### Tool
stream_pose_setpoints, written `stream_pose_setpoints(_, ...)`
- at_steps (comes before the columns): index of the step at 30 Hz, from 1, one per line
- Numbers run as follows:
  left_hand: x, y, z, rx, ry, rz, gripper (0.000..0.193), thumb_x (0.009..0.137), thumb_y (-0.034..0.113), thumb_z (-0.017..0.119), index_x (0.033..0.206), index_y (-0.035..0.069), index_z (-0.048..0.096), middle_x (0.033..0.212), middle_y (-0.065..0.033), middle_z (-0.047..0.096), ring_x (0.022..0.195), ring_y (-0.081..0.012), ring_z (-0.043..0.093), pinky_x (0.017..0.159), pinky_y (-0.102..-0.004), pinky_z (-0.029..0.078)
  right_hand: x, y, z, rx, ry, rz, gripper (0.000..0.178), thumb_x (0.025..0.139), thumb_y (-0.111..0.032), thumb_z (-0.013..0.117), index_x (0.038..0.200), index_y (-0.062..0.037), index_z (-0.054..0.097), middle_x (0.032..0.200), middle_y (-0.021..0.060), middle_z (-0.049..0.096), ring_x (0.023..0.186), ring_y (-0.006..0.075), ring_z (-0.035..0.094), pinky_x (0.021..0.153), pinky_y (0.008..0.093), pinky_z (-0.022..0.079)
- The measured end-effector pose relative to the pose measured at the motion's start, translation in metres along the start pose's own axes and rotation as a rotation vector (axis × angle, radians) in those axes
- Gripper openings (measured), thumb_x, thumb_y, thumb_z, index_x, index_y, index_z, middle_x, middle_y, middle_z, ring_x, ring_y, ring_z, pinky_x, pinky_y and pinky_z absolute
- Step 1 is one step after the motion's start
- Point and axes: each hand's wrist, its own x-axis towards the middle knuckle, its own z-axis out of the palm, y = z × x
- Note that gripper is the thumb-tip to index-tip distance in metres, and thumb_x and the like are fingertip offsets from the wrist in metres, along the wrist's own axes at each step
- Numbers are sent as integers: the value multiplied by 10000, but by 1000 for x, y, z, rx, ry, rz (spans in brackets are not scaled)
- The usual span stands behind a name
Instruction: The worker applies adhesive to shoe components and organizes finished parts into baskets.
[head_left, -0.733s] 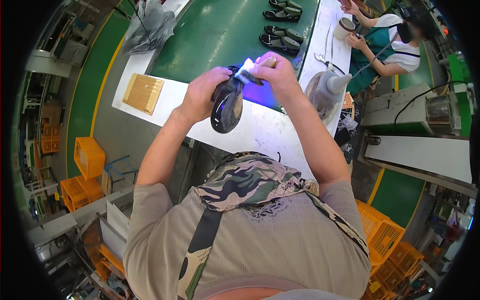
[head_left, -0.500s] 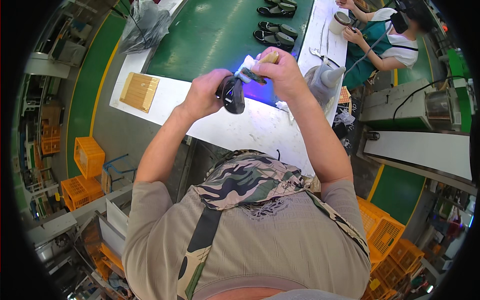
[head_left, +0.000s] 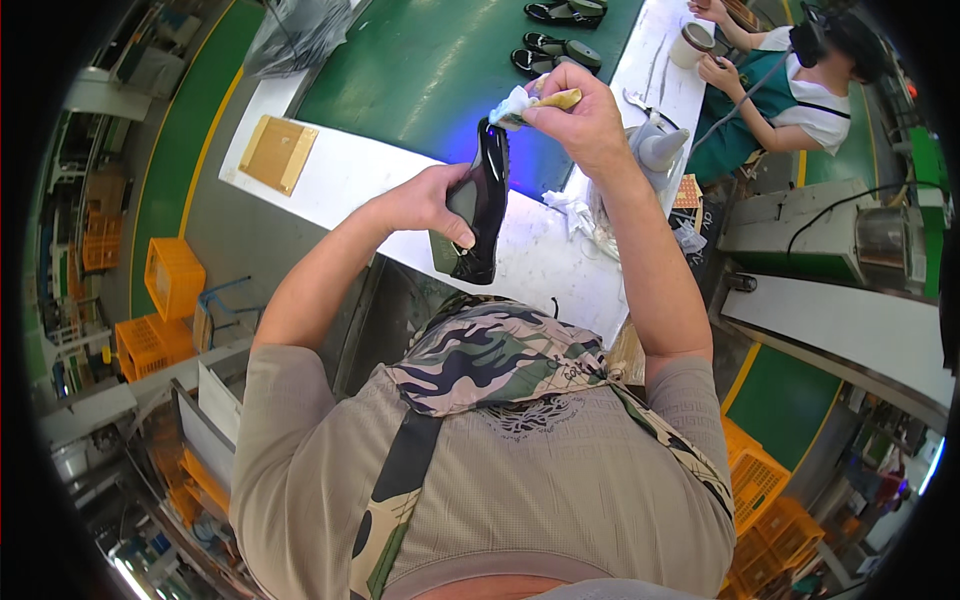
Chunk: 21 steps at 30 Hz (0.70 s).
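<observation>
1. Fingers of the left hand (head_left: 437, 200) are wrapped around a glossy black shoe (head_left: 487, 205), the thumb laid along its near part; the fingertips behind are hidden.
2. Thumb and fingers of the right hand (head_left: 582, 118) are pinched on a bunched, pale bluish cloth (head_left: 512, 104), with a yellowish piece (head_left: 562, 98) jutting from the same grip.
3. Beyond the left thumb, the shoe's far end is brought just beside the cloth; whether contact is made cannot be told.
4. Wiping of the shoe appears to be the step in hand. For the next stroke, a steady left grip and light, even pressure at that far end would seem to be called for.
5. Below the right wrist, crumpled white tissue (head_left: 572, 210) is left; to its right, a nozzled bottle (head_left: 662, 150) is stood.
6. Farther past the fingertips, more black shoes (head_left: 556, 54) are set out on a green surface (head_left: 400, 105).
</observation>
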Motion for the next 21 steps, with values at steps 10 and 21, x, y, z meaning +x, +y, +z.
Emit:
stream_pose_setpoints(10,-33,-24,28,-638,228,-141,653,651,184,826,1187,-53,536,997,-85,646,884,-171,629,844,-291,499,-15,32,24,11,-250,27,209,732,42,674,766,-51,490,882,77,584,916,146,558,772,271,445)
stream_pose_setpoints(21,-104,-52,36,-990,573,-37,513,756,196,764,1172,-18,553,1020,-119,661,902,-226,662,869,-369,531,-37,54,89,150,-480,168,223,717,35,687,776,-65,497,930,103,599,920,154,554,790,285,440)
